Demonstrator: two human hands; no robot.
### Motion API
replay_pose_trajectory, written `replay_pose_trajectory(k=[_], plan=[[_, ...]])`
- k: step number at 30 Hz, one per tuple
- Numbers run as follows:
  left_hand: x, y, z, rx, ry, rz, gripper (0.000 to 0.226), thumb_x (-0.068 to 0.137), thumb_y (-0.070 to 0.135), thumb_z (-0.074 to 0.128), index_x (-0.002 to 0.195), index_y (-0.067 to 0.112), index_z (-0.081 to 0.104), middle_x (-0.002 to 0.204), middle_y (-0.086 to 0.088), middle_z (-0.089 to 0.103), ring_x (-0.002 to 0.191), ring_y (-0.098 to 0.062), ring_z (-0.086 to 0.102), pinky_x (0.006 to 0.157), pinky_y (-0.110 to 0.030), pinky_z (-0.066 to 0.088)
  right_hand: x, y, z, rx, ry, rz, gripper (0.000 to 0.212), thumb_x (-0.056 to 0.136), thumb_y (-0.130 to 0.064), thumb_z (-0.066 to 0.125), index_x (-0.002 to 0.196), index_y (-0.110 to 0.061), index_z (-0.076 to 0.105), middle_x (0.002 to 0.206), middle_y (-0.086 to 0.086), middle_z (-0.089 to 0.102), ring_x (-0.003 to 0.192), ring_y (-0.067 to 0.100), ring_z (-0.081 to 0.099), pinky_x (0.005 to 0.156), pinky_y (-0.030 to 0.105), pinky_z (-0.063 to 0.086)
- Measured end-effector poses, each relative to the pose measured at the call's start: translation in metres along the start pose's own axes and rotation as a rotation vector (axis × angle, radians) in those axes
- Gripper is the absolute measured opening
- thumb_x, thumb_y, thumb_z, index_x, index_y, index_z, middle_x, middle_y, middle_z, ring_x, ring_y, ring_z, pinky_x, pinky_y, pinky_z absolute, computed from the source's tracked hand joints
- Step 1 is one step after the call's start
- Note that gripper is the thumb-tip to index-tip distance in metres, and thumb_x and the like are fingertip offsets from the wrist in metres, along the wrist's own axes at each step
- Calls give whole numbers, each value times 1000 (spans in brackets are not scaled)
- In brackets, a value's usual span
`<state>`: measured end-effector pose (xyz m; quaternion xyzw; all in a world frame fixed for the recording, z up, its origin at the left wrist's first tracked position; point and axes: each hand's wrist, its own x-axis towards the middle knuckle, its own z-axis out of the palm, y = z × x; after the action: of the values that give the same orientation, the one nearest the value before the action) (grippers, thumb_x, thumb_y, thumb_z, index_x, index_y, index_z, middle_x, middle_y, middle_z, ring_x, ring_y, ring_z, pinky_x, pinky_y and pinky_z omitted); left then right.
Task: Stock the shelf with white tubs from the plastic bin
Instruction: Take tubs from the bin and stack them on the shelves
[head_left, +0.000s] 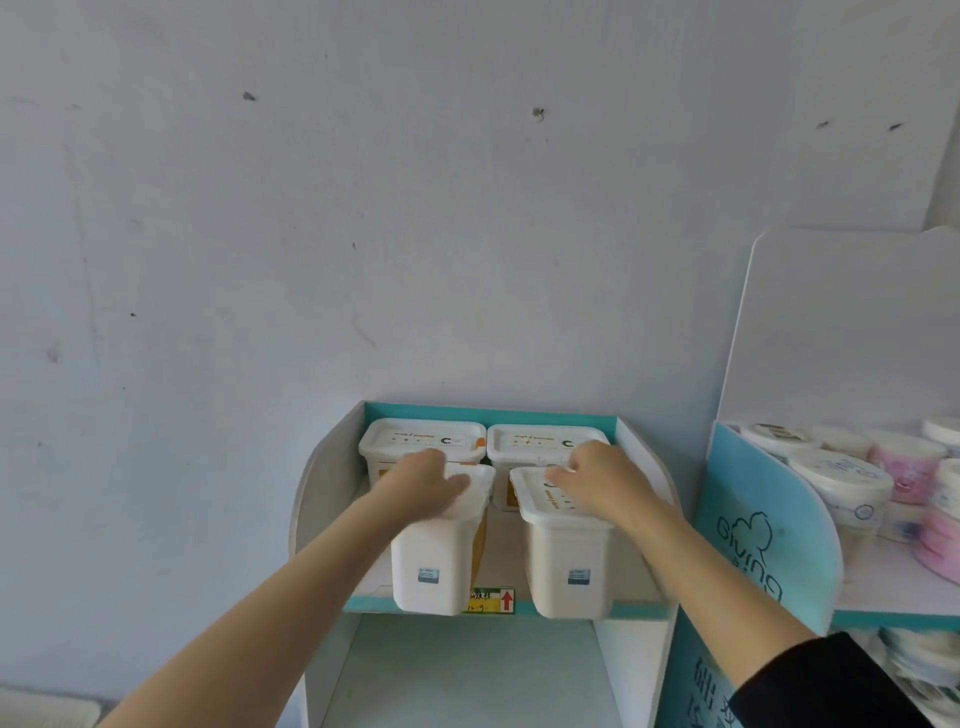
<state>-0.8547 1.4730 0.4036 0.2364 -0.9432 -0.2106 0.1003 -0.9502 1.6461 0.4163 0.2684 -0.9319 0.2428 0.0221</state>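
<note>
Two white tubs stand at the back of the top shelf (322, 467), a left one (421, 439) and a right one (540, 444). In front of them I hold two more tubs by their lids. My left hand (423, 480) grips the front left tub (434, 564). My right hand (597, 480) grips the front right tub (569, 566). Both front tubs hang at the shelf's front edge, their bottoms overlapping the teal lip. The plastic bin is out of view.
A pale wall rises behind the shelf. Below the top shelf is an open lower shelf (467, 670). To the right stands a second teal display rack (769, 525) holding round white and pink containers (841, 480). A yellow label with a red arrow (493, 600) sits on the lip.
</note>
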Motion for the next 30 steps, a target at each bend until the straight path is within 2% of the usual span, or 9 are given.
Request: replay_pose_trajectory(k=[3,7,11,13,15,21,23,27,30], plan=[[-7,18,14,140,-148,112,51,91,51,40,109,7,59,104,-14,64,92,-24,59,84,-31,47,-8,-20,14,-59,-120,-82,41,83,-48,52,56,-19,37,66,-1,51,57,14,46,52,25,34],[-5,12,16,211,-199,164,33,93,37,43,94,8,59,78,-3,52,72,-14,49,73,-22,44,-6,-12,19,-60,-221,-112,37,83,-35,53,53,-20,36,57,-2,42,53,14,39,54,26,32],[-4,-11,-7,257,-283,166,10,91,21,49,92,11,53,98,-6,60,76,-11,50,62,-13,37,-5,8,-2,34,-314,-132,30,78,-13,56,51,-13,42,61,11,43,60,18,39,52,23,27],[-5,-25,-15,269,-284,147,26,89,13,51,114,14,57,121,-7,59,91,-14,50,71,-16,41,-5,19,-11,10,-312,-128,13,77,-7,53,70,1,61,77,21,57,67,18,46,54,22,33],[-7,-35,-16,254,-228,106,40,90,7,47,129,17,50,126,-5,57,96,-14,50,79,-20,43,-4,24,-10,-61,-275,-110,23,78,-4,50,93,-3,68,94,13,68,73,15,53,60,23,40],[-6,-41,17,324,110,11,34,89,9,52,119,21,40,107,-2,61,84,-16,59,78,-28,56,-9,8,32,-443,65,-136,19,87,-14,49,104,-19,57,97,0,63,88,18,61,59,25,41],[-4,-46,24,317,134,32,31,89,8,51,114,22,43,107,-2,62,83,-17,58,76,-28,55,-8,11,37,-413,174,-152,26,90,-15,47,112,-21,58,107,1,65,95,20,61,72,30,46],[3,-56,28,321,160,93,22,87,6,51,102,22,50,100,-1,64,86,-19,61,77,-31,56,-8,32,42,-161,138,-155,34,93,-18,49,126,-21,54,127,3,60,114,22,54,96,31,45],[7,-57,34,290,156,147,15,87,10,54,96,22,52,100,1,64,89,-18,60,79,-31,56,-12,49,53,-73,173,-239,35,89,-11,55,124,-16,57,128,4,59,118,21,54,101,30,41]])
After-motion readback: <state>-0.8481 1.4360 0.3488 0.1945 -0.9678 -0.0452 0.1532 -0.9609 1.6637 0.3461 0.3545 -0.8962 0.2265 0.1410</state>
